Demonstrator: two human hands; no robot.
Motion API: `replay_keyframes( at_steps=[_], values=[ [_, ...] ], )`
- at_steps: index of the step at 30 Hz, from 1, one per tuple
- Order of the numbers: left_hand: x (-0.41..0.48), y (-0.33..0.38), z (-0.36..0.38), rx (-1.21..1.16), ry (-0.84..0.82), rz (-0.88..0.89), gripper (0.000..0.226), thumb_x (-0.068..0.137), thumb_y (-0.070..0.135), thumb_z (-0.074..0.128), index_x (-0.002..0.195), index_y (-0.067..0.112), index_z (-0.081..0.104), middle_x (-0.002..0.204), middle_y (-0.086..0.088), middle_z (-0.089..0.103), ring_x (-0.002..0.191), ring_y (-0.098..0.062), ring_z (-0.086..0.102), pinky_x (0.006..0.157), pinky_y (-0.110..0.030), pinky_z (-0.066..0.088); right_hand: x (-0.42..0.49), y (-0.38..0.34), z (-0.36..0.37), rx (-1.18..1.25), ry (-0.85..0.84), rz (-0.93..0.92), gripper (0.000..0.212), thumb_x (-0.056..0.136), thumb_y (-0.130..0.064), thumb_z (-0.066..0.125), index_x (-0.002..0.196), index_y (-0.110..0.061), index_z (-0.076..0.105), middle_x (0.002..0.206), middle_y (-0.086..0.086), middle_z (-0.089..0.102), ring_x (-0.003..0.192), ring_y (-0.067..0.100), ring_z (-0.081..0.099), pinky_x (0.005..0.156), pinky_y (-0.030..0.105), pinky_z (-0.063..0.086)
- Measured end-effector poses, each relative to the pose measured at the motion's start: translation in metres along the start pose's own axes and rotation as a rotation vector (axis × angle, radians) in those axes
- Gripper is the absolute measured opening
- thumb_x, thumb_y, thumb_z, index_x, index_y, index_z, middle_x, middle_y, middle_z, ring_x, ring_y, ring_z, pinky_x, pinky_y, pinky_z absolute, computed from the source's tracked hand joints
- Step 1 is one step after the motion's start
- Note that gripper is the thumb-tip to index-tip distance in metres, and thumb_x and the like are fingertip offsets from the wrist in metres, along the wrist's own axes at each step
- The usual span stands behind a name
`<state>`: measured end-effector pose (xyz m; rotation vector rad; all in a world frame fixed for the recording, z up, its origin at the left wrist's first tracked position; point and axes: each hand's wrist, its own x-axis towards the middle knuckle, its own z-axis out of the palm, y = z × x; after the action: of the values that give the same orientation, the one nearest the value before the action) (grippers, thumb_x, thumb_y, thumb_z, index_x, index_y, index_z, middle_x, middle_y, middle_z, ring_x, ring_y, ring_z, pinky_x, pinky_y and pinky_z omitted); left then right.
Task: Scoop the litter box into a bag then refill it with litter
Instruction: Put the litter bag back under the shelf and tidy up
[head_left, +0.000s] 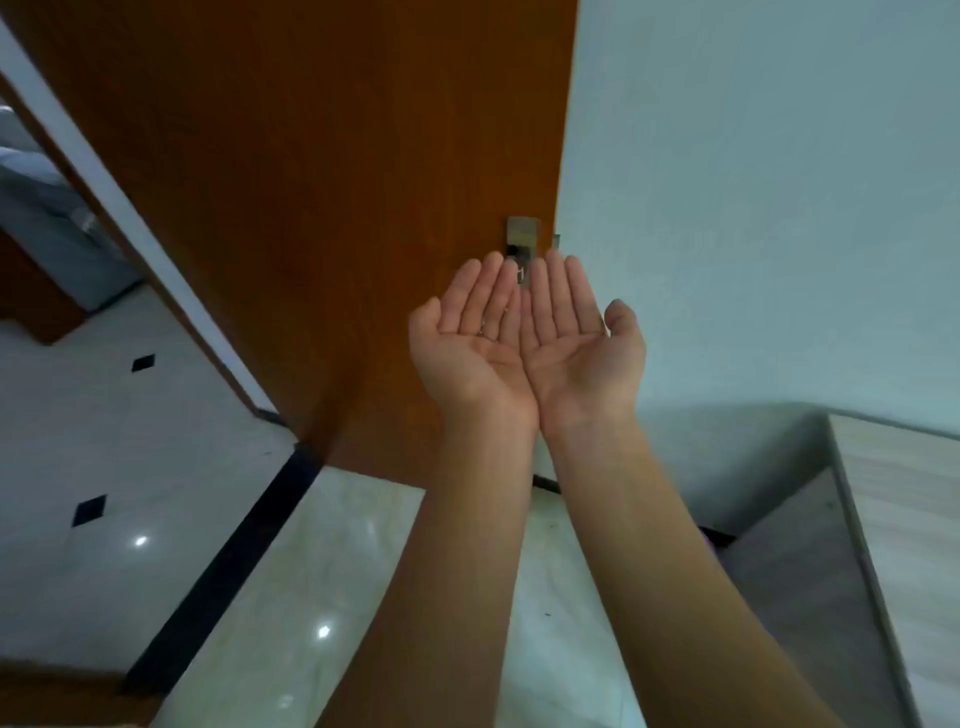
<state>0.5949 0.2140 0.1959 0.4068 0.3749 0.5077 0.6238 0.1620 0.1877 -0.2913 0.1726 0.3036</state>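
Left hand (470, 338): holding out palm up, fingers straight and close together, thumb spreading outward; carrying nothing.
Right hand (579, 338): lying palm up just beside it, fingers straight, thumb lifting a little; also carrying nothing.
Hands together: little-finger edges touching or very nearly so, making one shallow open cup.
Arms: both bare forearms reaching forward from the bottom edge of the view, converging at the wrists.
Litter box: not showing anywhere in view, and neither are the bag and the litter.
Direction to the task's thing: cannot tell. Nothing is indicating which way the litter box is lying from either hand, how its long axis is running, or which hand is nearer. Both are reaching about equally far.
Behind the hands: brown wooden door (311, 182), with the fingertips partly covering its metal lock plate (522, 234).
Right of the door: pale wall (753, 208) running down to a wood-grain cabinet (904, 493).
Floor (104, 441): glossy pale tiles, with a dark threshold strip (223, 571) crossing diagonally toward the door's foot.
Step in hand (judgement): seems to be a showing of free hands; scooping is not yet begun.
Next move (judgement): calling for locating the litter box first, probably by looking away from the door.
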Motion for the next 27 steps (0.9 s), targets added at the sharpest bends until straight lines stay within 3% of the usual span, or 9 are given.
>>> replay_keyframes(
  at_steps=[11, 19, 27],
  values=[
    [0.048, -0.02, 0.02, 0.027, -0.138, -0.295, 0.052, 0.106, 0.033, 0.026, 0.114, 0.003, 0.067, 0.112, -0.013, 0.075, 0.107, -0.026, 0.071, 0.102, -0.039, 0.052, 0.027, -0.014, 0.006, 0.022, 0.096, -0.287, 0.052, 0.105, -0.035, 0.027, 0.12, -0.002, 0.064, 0.119, 0.013, 0.071, 0.117, 0.024, 0.065, 0.106, 0.039, 0.047],
    [0.041, -0.075, 0.06, 0.115, -0.254, -0.367, 0.049, 0.105, 0.032, 0.029, 0.119, 0.001, 0.065, 0.111, -0.013, 0.075, 0.104, -0.026, 0.073, 0.096, -0.037, 0.055, 0.036, -0.078, -0.003, 0.109, 0.1, -0.405, 0.049, 0.104, -0.033, 0.03, 0.119, -0.002, 0.065, 0.116, 0.013, 0.072, 0.114, 0.025, 0.066, 0.104, 0.039, 0.048],
    [0.041, -0.121, 0.077, 0.138, -0.243, -0.425, 0.05, 0.104, 0.032, 0.028, 0.12, 0.001, 0.065, 0.112, -0.014, 0.074, 0.104, -0.026, 0.072, 0.097, -0.038, 0.054, 0.049, -0.122, -0.024, 0.132, 0.131, -0.456, 0.048, 0.105, -0.033, 0.031, 0.12, -0.002, 0.064, 0.117, 0.013, 0.071, 0.115, 0.025, 0.065, 0.106, 0.04, 0.046]
  ],
)
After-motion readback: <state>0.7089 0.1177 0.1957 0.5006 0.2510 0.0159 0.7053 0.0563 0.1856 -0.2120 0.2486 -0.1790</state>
